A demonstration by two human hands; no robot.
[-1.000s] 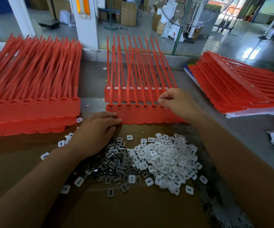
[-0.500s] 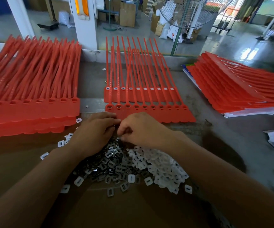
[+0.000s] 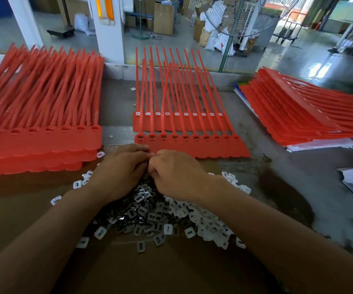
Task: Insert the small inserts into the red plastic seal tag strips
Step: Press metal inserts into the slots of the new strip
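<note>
Item: fingers (image 3: 137,155) of the left hand (image 3: 120,170), bent downward, tips meeting the curled fingers (image 3: 160,164) of the right hand (image 3: 175,172). The tips are hidden, so whether either hand pinches an insert cannot be told. Location: both hands over the far edge of the heap of grey metal inserts (image 3: 138,211), just short of the near edge of the front tag strip (image 3: 192,146). Adjoining: a heap of white inserts (image 3: 205,224) touching the grey heap on its right, both on a cardboard sheet (image 3: 150,270) at the near edge of the counter (image 3: 277,166). Front strip: a row of sockets along its heads, the middle ones darker, possibly filled. A rear strip (image 3: 171,124) lies just beyond, white caps showing in its sockets. Further stock: a red stack (image 3: 39,124) at the left edge, another red stack (image 3: 309,115) at the right. Handling note, as judged: separate one insert from the heap, turn it flat to match the socket, start at an end socket and work along, and press squarely until it sits flush.
</note>
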